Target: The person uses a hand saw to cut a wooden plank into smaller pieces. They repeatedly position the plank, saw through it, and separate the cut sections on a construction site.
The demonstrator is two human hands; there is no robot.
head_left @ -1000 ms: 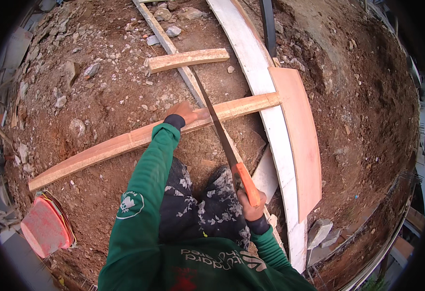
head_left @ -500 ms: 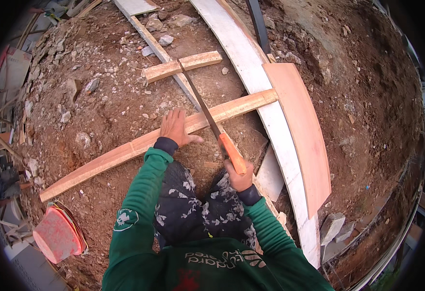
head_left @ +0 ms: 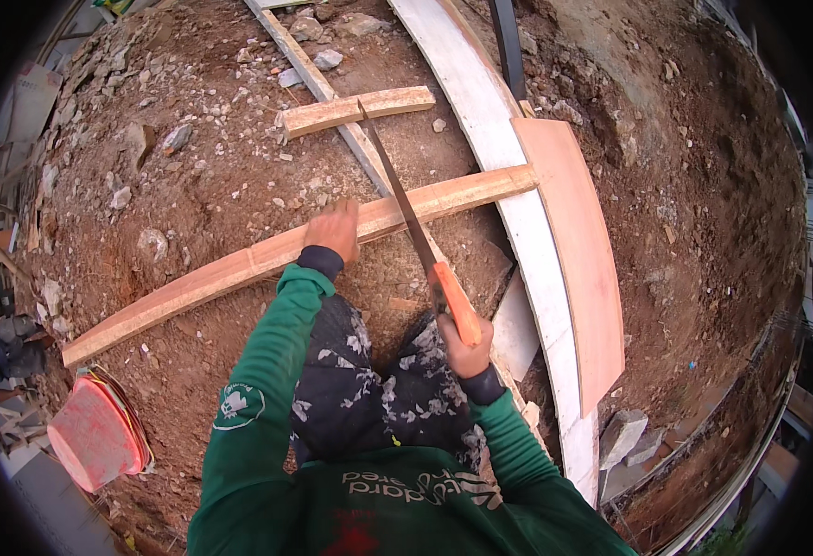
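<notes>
My right hand (head_left: pixel 465 347) grips the orange handle of a hand saw (head_left: pixel 399 196). The saw's blade lies across a long wooden beam (head_left: pixel 263 255), with its tip over a short wooden piece (head_left: pixel 318 116) farther away. On the beam, just left of the blade, my left hand (head_left: pixel 334 230) is closed around the wood, its fingertips hidden over the far side. The beam rests on a narrow timber strip (head_left: pixel 366 153) and reaches right onto a white board (head_left: pixel 476 93). I cannot see a cut under the blade.
A reddish plywood sheet (head_left: pixel 573 269) overlaps the white board on the right. At the lower left stands a red bucket (head_left: pixel 94 435). A dark post (head_left: pixel 508 46) rises at the top. Stones (head_left: pixel 622 435) lie lower right; rubble covers the dirt. Another person (head_left: pixel 8 357) shows at the left edge.
My left hand has gone from lying flat with its thumb spread to curling round the beam. The saw stays across the beam; the whole view has shifted slightly.
</notes>
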